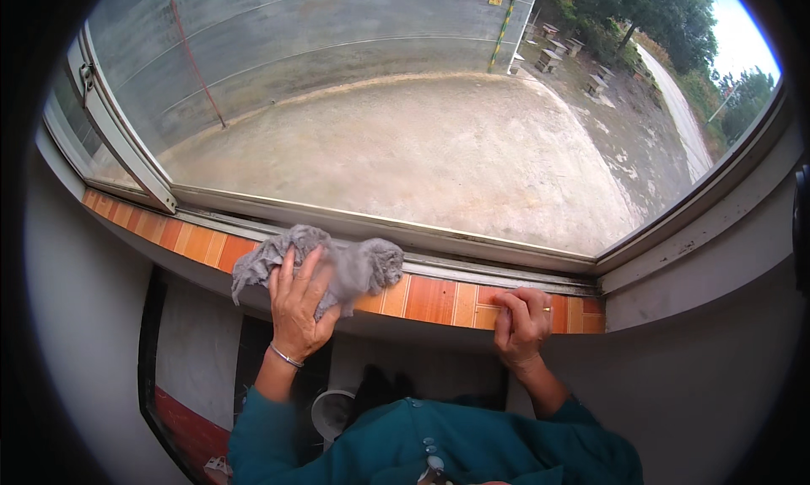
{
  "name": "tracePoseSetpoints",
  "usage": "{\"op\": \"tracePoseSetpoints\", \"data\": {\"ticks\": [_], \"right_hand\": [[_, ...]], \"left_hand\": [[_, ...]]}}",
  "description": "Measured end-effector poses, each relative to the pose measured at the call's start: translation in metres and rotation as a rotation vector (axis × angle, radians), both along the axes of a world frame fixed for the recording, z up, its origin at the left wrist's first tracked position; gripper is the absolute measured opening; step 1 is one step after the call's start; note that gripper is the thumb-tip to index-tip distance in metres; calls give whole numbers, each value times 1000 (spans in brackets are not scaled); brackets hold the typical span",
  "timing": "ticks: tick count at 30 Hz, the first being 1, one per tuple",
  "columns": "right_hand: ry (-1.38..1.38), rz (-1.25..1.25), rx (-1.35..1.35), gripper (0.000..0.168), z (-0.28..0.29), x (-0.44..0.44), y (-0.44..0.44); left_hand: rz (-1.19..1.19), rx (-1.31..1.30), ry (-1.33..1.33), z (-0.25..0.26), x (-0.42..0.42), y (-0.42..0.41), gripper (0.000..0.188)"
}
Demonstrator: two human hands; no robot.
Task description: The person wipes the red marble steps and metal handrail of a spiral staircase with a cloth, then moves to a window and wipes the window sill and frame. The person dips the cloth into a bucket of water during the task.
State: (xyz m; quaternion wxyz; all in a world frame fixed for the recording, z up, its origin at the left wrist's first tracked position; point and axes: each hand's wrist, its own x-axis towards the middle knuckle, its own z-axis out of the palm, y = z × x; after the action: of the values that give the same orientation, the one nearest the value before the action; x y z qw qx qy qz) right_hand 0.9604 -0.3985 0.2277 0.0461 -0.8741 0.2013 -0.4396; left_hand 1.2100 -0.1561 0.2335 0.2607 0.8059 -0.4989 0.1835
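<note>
A crumpled grey cloth (380, 265) is bunched on the window sill (430, 300), which is faced with orange and tan tiles. My left hand (299, 314) is pressed over the cloth's left part, its fingers partly blurred. Part of the cloth hangs past the sill's front edge. Farther right, my right hand (524, 324) rests on the sill with its fingers curled in, and no object shows in it. The metal sliding track (468, 271) of the window runs just behind the cloth, with dark grime at its right end.
A glass pane in a window frame (380, 222) stands behind the sill; another sash frame (120, 131) is at left. Below, a white bucket (332, 414) is on the floor near my body. Outside are a concrete yard (405, 150) and several box-like beehives (548, 60).
</note>
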Motion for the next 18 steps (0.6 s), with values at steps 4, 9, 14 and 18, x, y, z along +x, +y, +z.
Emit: {"op": "tracePoseSetpoints", "data": {"ticks": [4,9,14,18], "right_hand": [[-1,21,-21,20,-4,3,-3],[-30,41,-67,17,-9,10,3],[0,42,-125,17,-31,1,-10],[-54,12,-144,19,-18,14,5]], "left_hand": [[22,-46,22,-3,44,19,42],[274,-22,20,-12,160,97,39],[389,-90,-108,-8,247,158,42],[402,-299,-88,-21,235,167,44]]}}
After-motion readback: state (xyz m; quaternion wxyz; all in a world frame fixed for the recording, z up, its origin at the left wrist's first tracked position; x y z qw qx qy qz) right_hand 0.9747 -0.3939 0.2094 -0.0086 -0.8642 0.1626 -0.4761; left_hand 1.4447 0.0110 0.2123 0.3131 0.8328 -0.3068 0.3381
